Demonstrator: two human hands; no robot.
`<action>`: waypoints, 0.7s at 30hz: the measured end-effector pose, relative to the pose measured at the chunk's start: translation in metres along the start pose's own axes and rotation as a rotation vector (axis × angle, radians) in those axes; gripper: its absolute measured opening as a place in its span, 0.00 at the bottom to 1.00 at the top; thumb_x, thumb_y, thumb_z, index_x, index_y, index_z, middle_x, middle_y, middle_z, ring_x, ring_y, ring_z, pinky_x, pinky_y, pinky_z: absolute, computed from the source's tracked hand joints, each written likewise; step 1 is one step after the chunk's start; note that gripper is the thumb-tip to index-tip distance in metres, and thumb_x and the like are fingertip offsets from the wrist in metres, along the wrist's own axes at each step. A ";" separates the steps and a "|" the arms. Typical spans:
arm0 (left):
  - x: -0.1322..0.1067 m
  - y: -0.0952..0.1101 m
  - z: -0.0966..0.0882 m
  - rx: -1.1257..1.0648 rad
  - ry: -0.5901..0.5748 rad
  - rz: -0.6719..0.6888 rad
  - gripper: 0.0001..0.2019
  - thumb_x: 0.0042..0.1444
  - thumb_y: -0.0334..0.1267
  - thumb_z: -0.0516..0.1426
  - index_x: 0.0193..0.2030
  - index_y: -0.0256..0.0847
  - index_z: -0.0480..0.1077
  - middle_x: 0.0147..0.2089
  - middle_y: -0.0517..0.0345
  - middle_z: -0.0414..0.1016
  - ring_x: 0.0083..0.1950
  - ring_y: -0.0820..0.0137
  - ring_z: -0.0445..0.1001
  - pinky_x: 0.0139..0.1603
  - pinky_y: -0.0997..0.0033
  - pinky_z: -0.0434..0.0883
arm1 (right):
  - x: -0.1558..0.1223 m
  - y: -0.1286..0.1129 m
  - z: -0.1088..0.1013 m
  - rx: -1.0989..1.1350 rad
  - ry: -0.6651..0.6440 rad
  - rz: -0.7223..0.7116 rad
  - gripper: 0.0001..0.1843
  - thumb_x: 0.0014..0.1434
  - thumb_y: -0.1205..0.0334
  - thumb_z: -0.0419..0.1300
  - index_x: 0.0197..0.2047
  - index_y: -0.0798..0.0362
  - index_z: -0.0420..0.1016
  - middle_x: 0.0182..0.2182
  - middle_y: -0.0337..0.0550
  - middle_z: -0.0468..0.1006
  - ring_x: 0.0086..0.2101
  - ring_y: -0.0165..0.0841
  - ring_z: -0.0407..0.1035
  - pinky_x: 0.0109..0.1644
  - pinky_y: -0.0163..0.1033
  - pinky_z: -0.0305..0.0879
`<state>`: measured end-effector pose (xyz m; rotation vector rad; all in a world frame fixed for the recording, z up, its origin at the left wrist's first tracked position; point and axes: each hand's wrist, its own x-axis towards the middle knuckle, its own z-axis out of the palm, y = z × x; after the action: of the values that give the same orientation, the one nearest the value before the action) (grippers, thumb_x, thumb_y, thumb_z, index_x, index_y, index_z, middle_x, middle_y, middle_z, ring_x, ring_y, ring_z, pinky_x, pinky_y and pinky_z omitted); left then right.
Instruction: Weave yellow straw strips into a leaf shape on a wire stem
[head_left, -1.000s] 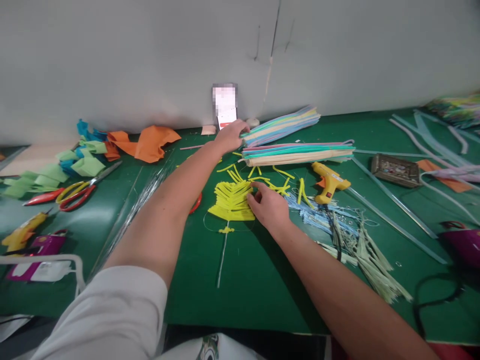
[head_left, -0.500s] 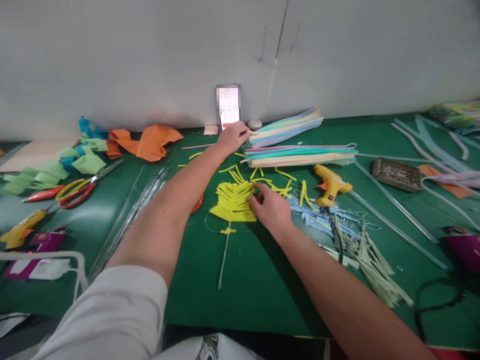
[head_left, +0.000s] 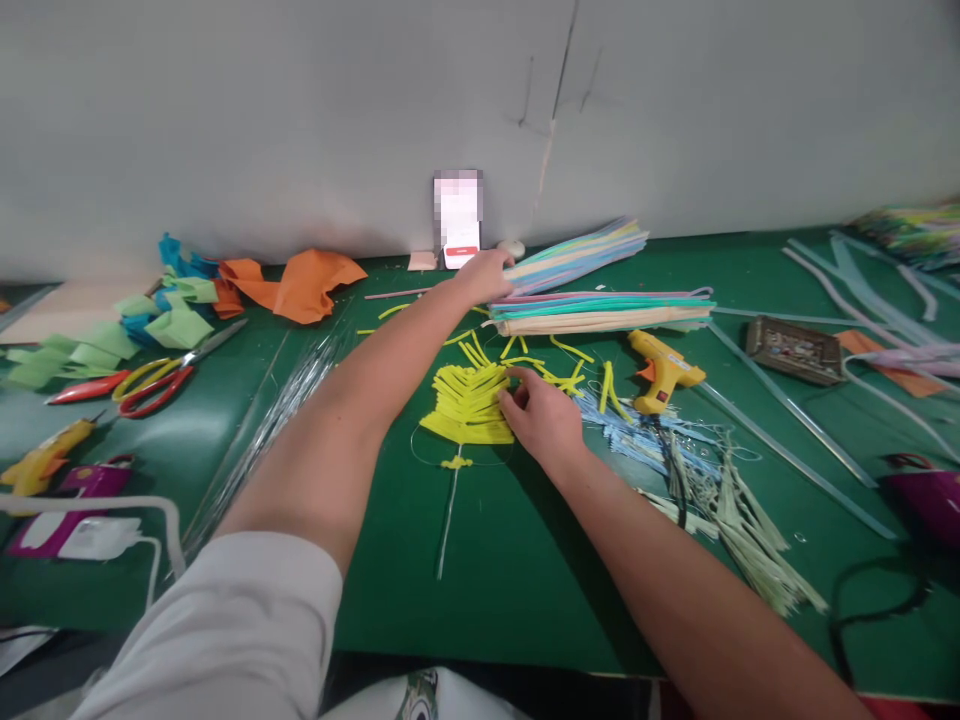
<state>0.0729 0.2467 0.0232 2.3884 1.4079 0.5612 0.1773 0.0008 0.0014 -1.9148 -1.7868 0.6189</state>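
A yellow leaf shape (head_left: 465,405) made of short pipe cleaners lies flat on the green table, with a thin wire stem (head_left: 448,525) and a loop of fine wire around its base. My right hand (head_left: 546,418) rests at its right edge, thumb and forefinger closed on the strips there. Stretched forward, my left hand (head_left: 486,276) is closed at the left end of the upper bundle of pastel pipe cleaners (head_left: 581,258); its fingertips are partly hidden. Just in front lies a second bundle of pipe cleaners (head_left: 607,312). Cut yellow pieces (head_left: 570,382) are scattered beyond the leaf.
A yellow glue gun (head_left: 664,372) lies on the right, near blue and pale green tassels (head_left: 750,530) and a small tray (head_left: 795,348). Scissors (head_left: 176,372), crepe paper (head_left: 319,285) and another glue gun (head_left: 49,455) are on the left. A phone (head_left: 459,220) leans against the wall.
My left hand has shifted a little to the right, closer onto the end of the upper bundle, uncovering more of the phone. My right hand and the yellow leaf have stayed in place.
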 end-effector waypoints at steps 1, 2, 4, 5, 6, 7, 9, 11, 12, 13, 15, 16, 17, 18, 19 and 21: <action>0.003 0.002 0.000 -0.049 0.032 -0.029 0.24 0.43 0.33 0.63 0.51 0.37 0.74 0.51 0.47 0.77 0.50 0.58 0.74 0.52 0.62 0.69 | 0.000 0.000 0.000 0.004 0.002 -0.003 0.21 0.61 0.54 0.54 0.56 0.45 0.72 0.31 0.36 0.81 0.33 0.34 0.72 0.31 0.37 0.54; 0.005 0.004 -0.001 -0.122 0.063 -0.062 0.21 0.46 0.33 0.62 0.50 0.37 0.75 0.50 0.47 0.77 0.49 0.59 0.75 0.51 0.63 0.70 | 0.000 0.000 0.000 0.010 0.003 -0.004 0.21 0.61 0.54 0.54 0.55 0.45 0.72 0.30 0.36 0.81 0.33 0.34 0.72 0.31 0.37 0.54; 0.007 0.009 -0.004 -0.322 0.094 -0.128 0.17 0.52 0.36 0.59 0.50 0.37 0.74 0.46 0.48 0.78 0.45 0.62 0.76 0.47 0.65 0.71 | 0.000 -0.001 0.000 0.019 0.005 -0.005 0.21 0.60 0.54 0.54 0.55 0.46 0.72 0.30 0.36 0.81 0.33 0.34 0.72 0.31 0.37 0.53; 0.007 0.012 -0.006 -0.430 0.082 -0.155 0.17 0.55 0.39 0.58 0.50 0.37 0.74 0.45 0.49 0.78 0.44 0.64 0.76 0.44 0.65 0.72 | 0.000 -0.001 0.000 0.022 0.005 -0.005 0.21 0.60 0.53 0.54 0.55 0.46 0.72 0.30 0.36 0.81 0.33 0.34 0.72 0.31 0.37 0.53; 0.006 0.016 -0.009 -0.530 0.055 -0.171 0.17 0.58 0.41 0.57 0.51 0.37 0.74 0.44 0.49 0.78 0.42 0.65 0.76 0.42 0.66 0.73 | 0.000 -0.001 0.000 0.021 0.004 -0.004 0.21 0.60 0.53 0.54 0.56 0.46 0.72 0.30 0.36 0.81 0.33 0.34 0.72 0.31 0.37 0.53; 0.003 0.019 -0.011 -0.610 0.023 -0.177 0.17 0.59 0.44 0.56 0.51 0.38 0.74 0.44 0.49 0.78 0.41 0.66 0.77 0.40 0.67 0.73 | 0.000 -0.001 0.000 0.019 0.003 0.000 0.21 0.60 0.53 0.54 0.56 0.45 0.72 0.31 0.36 0.81 0.33 0.34 0.72 0.31 0.37 0.53; -0.003 0.027 -0.014 -0.691 -0.039 -0.166 0.18 0.60 0.48 0.56 0.50 0.39 0.74 0.44 0.50 0.78 0.39 0.67 0.77 0.37 0.68 0.73 | 0.000 -0.001 0.000 0.014 -0.002 0.009 0.21 0.60 0.53 0.54 0.56 0.45 0.72 0.31 0.37 0.81 0.33 0.34 0.73 0.31 0.37 0.53; -0.012 0.036 -0.016 -0.660 -0.079 -0.131 0.18 0.59 0.51 0.57 0.46 0.39 0.77 0.41 0.51 0.78 0.36 0.67 0.76 0.36 0.67 0.73 | 0.000 -0.001 0.000 0.006 -0.003 0.012 0.21 0.60 0.53 0.54 0.56 0.45 0.72 0.31 0.37 0.81 0.34 0.35 0.73 0.31 0.37 0.53; -0.016 0.040 -0.016 -0.617 -0.093 -0.112 0.18 0.59 0.51 0.58 0.43 0.38 0.78 0.39 0.52 0.77 0.36 0.67 0.76 0.36 0.65 0.73 | 0.000 -0.001 0.000 0.004 -0.003 0.011 0.21 0.60 0.53 0.54 0.56 0.45 0.73 0.31 0.37 0.81 0.34 0.35 0.73 0.31 0.37 0.53; -0.020 0.044 -0.016 -0.572 -0.108 -0.093 0.17 0.58 0.50 0.59 0.41 0.38 0.78 0.36 0.52 0.77 0.35 0.66 0.76 0.36 0.64 0.73 | 0.000 0.000 0.000 0.004 -0.001 0.010 0.21 0.60 0.53 0.54 0.55 0.45 0.73 0.30 0.36 0.81 0.33 0.34 0.72 0.31 0.37 0.53; -0.027 0.050 -0.014 -0.520 -0.144 -0.072 0.15 0.58 0.48 0.59 0.40 0.38 0.79 0.35 0.53 0.76 0.33 0.67 0.74 0.36 0.63 0.73 | 0.000 0.000 0.000 0.006 0.002 0.012 0.21 0.60 0.53 0.54 0.55 0.45 0.73 0.30 0.36 0.81 0.33 0.34 0.72 0.31 0.37 0.53; -0.029 0.052 -0.013 -0.512 -0.158 -0.067 0.14 0.58 0.46 0.60 0.40 0.38 0.79 0.34 0.53 0.75 0.32 0.67 0.74 0.36 0.62 0.73 | 0.000 0.000 0.000 0.008 0.004 0.012 0.20 0.60 0.53 0.54 0.55 0.45 0.73 0.30 0.36 0.81 0.33 0.34 0.72 0.31 0.37 0.54; -0.030 0.054 -0.012 -0.512 -0.165 -0.063 0.13 0.58 0.45 0.59 0.41 0.38 0.79 0.34 0.53 0.75 0.32 0.68 0.73 0.35 0.62 0.73 | 0.000 0.000 0.000 0.011 0.005 0.011 0.20 0.60 0.53 0.54 0.55 0.45 0.73 0.30 0.36 0.81 0.33 0.34 0.72 0.31 0.37 0.54; -0.031 0.055 -0.011 -0.509 -0.166 -0.058 0.13 0.58 0.44 0.59 0.41 0.37 0.78 0.34 0.53 0.75 0.31 0.69 0.72 0.35 0.62 0.73 | 0.000 0.000 0.000 0.014 0.006 0.009 0.20 0.60 0.53 0.54 0.55 0.45 0.73 0.30 0.36 0.81 0.33 0.34 0.72 0.31 0.37 0.54; -0.032 0.056 -0.011 -0.500 -0.161 -0.049 0.13 0.59 0.44 0.58 0.42 0.37 0.78 0.34 0.53 0.75 0.31 0.69 0.72 0.35 0.62 0.73 | 0.000 0.000 0.001 0.016 0.006 0.006 0.20 0.60 0.53 0.54 0.55 0.45 0.73 0.30 0.36 0.80 0.33 0.34 0.72 0.31 0.37 0.53; -0.032 0.056 -0.011 -0.478 -0.147 -0.033 0.14 0.59 0.44 0.58 0.45 0.38 0.78 0.35 0.53 0.75 0.31 0.68 0.72 0.35 0.61 0.74 | 0.000 0.000 0.001 0.017 0.004 0.003 0.21 0.60 0.53 0.54 0.56 0.45 0.72 0.30 0.36 0.80 0.33 0.34 0.72 0.31 0.37 0.53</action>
<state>0.0956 0.1930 0.0526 1.9778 1.1003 0.6185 0.1771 0.0008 0.0008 -1.9065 -1.7709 0.6292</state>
